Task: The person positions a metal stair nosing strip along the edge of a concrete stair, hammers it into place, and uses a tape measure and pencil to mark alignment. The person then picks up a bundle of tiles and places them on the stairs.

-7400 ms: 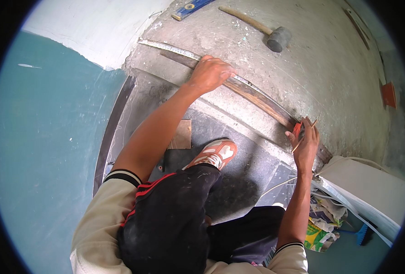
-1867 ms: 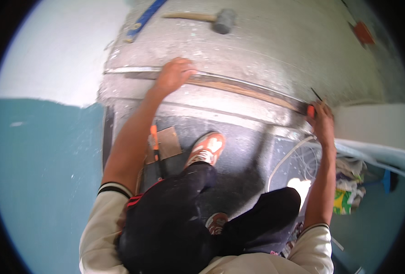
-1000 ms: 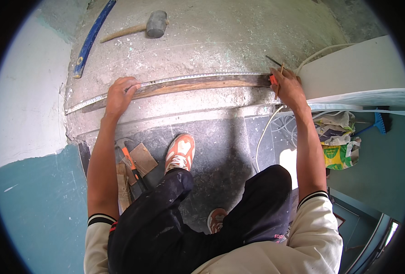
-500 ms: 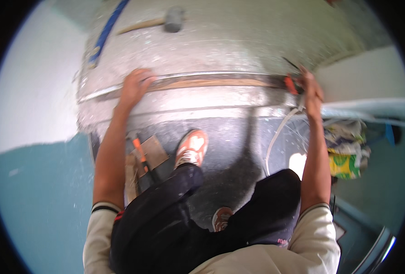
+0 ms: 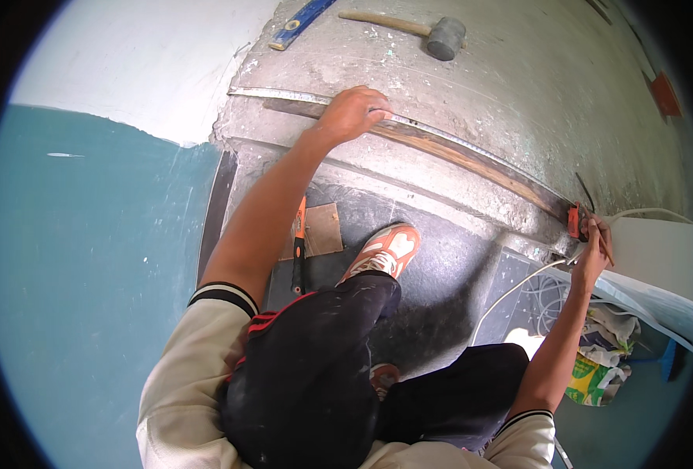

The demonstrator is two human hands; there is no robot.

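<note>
A long wooden strip [image 5: 460,156] lies on the rough concrete ledge, slanting from upper left to lower right. The metal blade of a tape measure [image 5: 479,145] runs along its far edge, reaching past the strip's left end to the wall corner. My left hand [image 5: 352,113] is closed over blade and strip, fingertips pinching the blade. At the right end, my right hand [image 5: 594,238] grips the red and black tape measure case [image 5: 575,221]. A thin brown stick like a pencil [image 5: 608,248] pokes out from that hand; its hold is partly hidden.
Beyond the strip lie a mallet [image 5: 444,39] and a blue level [image 5: 303,23]. An orange-handled tool [image 5: 298,246] lies by a flat board piece [image 5: 323,228] near my foot. A pale cable [image 5: 510,293] loops beside crumpled bags [image 5: 600,367]. A teal-painted wall [image 5: 96,258] stands left.
My view has turned, so the strip now slants down to the right. My left hand sits somewhat farther right along the blade. The right hand still holds the case at the right end.
</note>
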